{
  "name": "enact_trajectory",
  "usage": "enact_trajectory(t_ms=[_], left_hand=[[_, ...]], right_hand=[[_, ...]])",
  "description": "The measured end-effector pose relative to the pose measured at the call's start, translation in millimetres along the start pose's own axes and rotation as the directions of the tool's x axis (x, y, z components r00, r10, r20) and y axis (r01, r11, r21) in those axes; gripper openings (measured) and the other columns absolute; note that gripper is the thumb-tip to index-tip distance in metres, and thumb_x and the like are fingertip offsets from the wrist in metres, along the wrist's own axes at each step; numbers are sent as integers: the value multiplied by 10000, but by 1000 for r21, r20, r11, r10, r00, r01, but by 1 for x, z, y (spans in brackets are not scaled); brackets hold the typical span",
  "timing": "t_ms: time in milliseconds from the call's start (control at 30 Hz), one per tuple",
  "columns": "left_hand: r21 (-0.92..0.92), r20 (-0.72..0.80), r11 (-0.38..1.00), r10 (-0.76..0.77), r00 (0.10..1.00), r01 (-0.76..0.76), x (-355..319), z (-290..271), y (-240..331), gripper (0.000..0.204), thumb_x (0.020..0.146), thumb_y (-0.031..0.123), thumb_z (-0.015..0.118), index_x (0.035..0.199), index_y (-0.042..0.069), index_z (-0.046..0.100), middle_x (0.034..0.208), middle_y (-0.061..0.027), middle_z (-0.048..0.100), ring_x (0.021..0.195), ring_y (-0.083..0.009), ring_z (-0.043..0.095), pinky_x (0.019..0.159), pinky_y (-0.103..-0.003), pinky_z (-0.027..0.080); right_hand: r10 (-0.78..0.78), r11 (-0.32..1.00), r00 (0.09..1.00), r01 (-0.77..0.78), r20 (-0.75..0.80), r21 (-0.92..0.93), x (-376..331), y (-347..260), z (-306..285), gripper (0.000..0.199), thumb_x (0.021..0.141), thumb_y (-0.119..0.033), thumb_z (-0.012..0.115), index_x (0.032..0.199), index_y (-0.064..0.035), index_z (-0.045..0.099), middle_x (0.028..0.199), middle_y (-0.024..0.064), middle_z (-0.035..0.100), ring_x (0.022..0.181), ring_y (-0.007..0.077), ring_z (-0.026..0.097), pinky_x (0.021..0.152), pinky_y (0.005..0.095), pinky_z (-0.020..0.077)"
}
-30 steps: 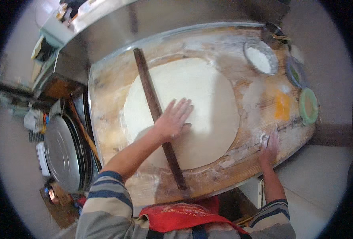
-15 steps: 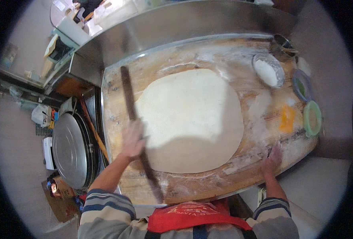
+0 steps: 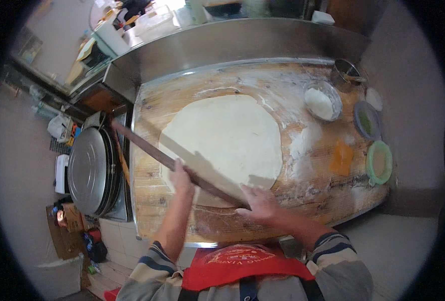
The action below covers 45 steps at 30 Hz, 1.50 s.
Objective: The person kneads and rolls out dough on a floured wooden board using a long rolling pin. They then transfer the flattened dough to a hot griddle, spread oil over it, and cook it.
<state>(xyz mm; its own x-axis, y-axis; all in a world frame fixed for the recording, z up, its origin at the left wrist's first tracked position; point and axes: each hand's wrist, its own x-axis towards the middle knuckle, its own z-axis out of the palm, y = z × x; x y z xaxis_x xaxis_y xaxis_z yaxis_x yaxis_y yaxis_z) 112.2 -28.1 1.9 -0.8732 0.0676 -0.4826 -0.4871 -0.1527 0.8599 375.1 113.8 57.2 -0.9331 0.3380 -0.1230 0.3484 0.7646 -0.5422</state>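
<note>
A wide, flat sheet of dough (image 3: 227, 130) lies on the floured wooden board. My left hand (image 3: 182, 180) is closed round a long dark rolling pin (image 3: 147, 146) near its middle. The pin slants over the dough's left and near parts, casting a shadow on the sheet; its far end reaches past the board's left edge. At the pin's near end is my right hand (image 3: 261, 204), its fingers spread and the thumb apart, with the pin's tip between them. Whether that hand presses on the tip I cannot tell.
A bowl of white flour (image 3: 322, 102), a metal pot (image 3: 346, 71), a tub with green contents (image 3: 367, 120), a green-rimmed tub (image 3: 379, 163) and an orange scraper (image 3: 342, 158) line the right side. Round metal pans (image 3: 88, 170) stand left, beside a thin stick (image 3: 122, 160). A metal wall (image 3: 242, 45) borders the back.
The rolling pin has swung from nearly upright beside the dough to a slant over it, lifted by my left hand. My right hand has come from the board's right edge to the pin's near end.
</note>
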Motion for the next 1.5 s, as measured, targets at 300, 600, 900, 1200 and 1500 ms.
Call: enact_trajectory(t_ms=[300, 600, 900, 1200, 1500], left_hand=[[751, 552, 394, 63, 831, -529, -49, -62, 0, 546, 989, 319, 596, 1387, -32, 464, 1366, -220, 518, 1239, -388, 520, 971, -546, 462], [602, 798, -380, 236, 555, -703, 119, 13, 48, 851, 939, 527, 537, 1539, -23, 291, 1597, -243, 297, 1502, -421, 211, 1175, -642, 128], [500, 865, -481, 252, 433, -720, 218, 124, 82, 890, 979, 628, 392, 1534, -57, 273, 1601, -240, 287, 1491, -389, 257, 1198, -596, 129], [515, 857, -461, 272, 437, -723, 285, 199, 98, 823, 1003, 585, 365, 1532, -42, 305, 1624, -204, 264, 1522, -358, 195, 1217, -576, 106], [394, 919, -260, 119, 376, -881, 112, 26, 59, 888, 903, 440, 644, 1517, -85, 276, 1586, -299, 276, 1471, -454, 278, 1190, -588, 186]], right_hand=[[-197, 947, 978, 208, 67, -245, 68, 106, -37, 559, 826, -233, 646, 1337, -24, 561, 1294, 246, 567, 1256, 398, 516, 1084, 576, 366], [134, 878, 989, -145, -58, -456, 189, 121, -33, 934, 852, -529, 665, 1551, -42, 281, 1612, 243, 240, 1505, 400, 199, 1207, 596, 118], [0, 879, 976, -105, -219, -465, 337, 120, -56, 820, 912, -577, 600, 1533, -91, 375, 1579, 274, 299, 1486, 403, 261, 1179, 659, 114], [13, 899, 982, -94, -188, -427, 428, 139, -53, 829, 939, -600, 528, 1554, -83, 323, 1623, 199, 257, 1504, 386, 229, 1207, 623, 96], [-205, 961, 964, 231, 172, -149, 189, 93, -32, 857, 885, -538, 628, 1498, -3, 360, 1553, 247, 346, 1452, 392, 314, 1186, 609, 197]])
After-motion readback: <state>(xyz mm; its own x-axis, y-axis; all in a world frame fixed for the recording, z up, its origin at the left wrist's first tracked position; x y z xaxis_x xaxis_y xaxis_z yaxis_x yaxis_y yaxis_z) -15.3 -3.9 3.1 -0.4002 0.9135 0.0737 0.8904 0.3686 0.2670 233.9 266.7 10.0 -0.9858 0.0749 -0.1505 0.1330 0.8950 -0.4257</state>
